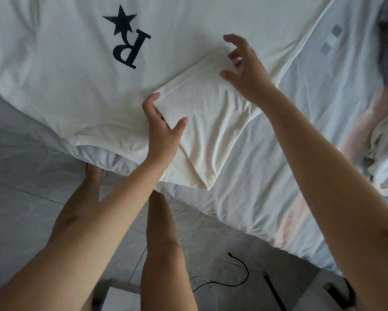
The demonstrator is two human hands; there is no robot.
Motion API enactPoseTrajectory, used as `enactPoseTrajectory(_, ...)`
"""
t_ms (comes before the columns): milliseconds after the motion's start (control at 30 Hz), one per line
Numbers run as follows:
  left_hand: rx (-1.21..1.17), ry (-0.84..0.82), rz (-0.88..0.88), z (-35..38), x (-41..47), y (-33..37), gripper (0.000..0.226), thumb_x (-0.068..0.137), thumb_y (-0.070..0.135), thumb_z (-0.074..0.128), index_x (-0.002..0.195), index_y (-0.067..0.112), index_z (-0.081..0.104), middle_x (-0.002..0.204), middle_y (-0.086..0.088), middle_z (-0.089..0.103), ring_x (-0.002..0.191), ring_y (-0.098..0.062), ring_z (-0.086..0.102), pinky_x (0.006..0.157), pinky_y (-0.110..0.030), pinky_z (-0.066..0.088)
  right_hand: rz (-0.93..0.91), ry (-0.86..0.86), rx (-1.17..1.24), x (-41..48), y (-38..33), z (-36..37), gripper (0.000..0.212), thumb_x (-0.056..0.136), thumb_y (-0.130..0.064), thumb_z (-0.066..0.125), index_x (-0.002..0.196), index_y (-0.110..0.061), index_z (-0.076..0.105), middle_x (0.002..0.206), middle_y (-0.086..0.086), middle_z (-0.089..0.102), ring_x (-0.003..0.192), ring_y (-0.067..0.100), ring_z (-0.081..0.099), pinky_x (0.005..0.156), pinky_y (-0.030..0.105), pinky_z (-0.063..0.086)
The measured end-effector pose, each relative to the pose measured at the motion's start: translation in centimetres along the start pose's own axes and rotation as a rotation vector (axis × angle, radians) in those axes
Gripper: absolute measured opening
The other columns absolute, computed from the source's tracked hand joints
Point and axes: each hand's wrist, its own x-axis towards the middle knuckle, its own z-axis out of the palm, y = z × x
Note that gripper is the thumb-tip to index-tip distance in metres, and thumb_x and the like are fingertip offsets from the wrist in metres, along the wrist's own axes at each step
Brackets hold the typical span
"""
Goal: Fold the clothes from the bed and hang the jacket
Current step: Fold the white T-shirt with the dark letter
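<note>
The left hand pinches the near-left hem of the folded-in sleeve. The right hand, fingers spread and bent, grips nothing above the sleeve's far corner. The white cloth T-shirt with navy star and letter R lies flat on the pale striped bedsheet, its far and left parts cut off. The crumpled cloth at right is blurred.

One camera rode on the person's head (a wide lens, edges bowed), facing forward and steeply down along both forearms. It sat close: left hand, right hand and the white sleeve between them filled the middle.
</note>
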Motion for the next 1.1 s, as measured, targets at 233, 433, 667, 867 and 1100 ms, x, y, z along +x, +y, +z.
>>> enactPoseTrajectory(233,0.188,0.244,0.202,-1.0,4.4,1.8,0.017,0.081,-0.005,0.057,0.097,0.002,0.059,0.096,0.002,0.061,0.088,-0.003,0.055,0.078,-0.003,0.038,0.116,0.158,0.162,2.4,-1.6,1.5,0.021,0.074,-0.017,0.056,0.075,-0.037,0.058,0.075,-0.015,0.057,0.064,-0.004,0.045,0.070,0.020,0.041)
enactPoseTrajectory(433,0.457,0.273,0.296,-2.2,4.9,-0.2,0.027,0.083,0.005,0.058,0.109,0.010,0.061,0.119,-0.009,0.056,0.090,-0.019,0.055,0.081,-0.033,0.048,0.047,0.453,-0.226,-0.1,-1.6,3.7,0.041,0.085,-0.014,0.051,0.126,-0.021,0.055,0.124,-0.005,0.058,0.119,0.016,0.049,0.102,0.030,0.031)
enactPoseTrajectory(667,1.424,-0.437,0.872,-2.0,4.5,-1.4,0.069,0.092,0.054,0.033,0.152,0.023,0.015,0.160,-0.004,0.012,0.147,-0.026,0.011,0.114,-0.055,0.002,-0.436,0.163,-0.786,-6.9,4.2,5.8,0.054,0.101,-0.039,0.033,0.148,-0.014,0.032,0.153,0.005,0.034,0.142,0.020,0.030,0.118,0.040,0.011)
enactPoseTrajectory(867,1.562,-0.379,0.744,-4.5,8.0,-0.6,0.069,0.093,0.052,0.019,0.153,0.023,-0.001,0.161,-0.001,-0.006,0.147,-0.026,-0.005,0.109,-0.062,-0.007,0.061,0.265,-0.726,-7.7,8.2,2.4,0.060,0.099,-0.049,0.019,0.152,-0.022,0.016,0.159,0.001,0.017,0.147,0.023,0.014,0.115,0.052,-0.002)
enactPoseTrajectory(1100,1.621,-0.599,1.119,2.0,9.4,1.6,0.067,0.092,0.044,0.029,0.152,0.018,0.013,0.160,0.000,0.013,0.147,-0.020,0.011,0.112,-0.062,0.004,-0.089,0.273,-0.688,-8.4,4.6,6.4,0.060,0.100,-0.046,0.023,0.148,-0.012,0.031,0.154,0.005,0.031,0.143,0.018,0.025,0.118,0.039,0.002)
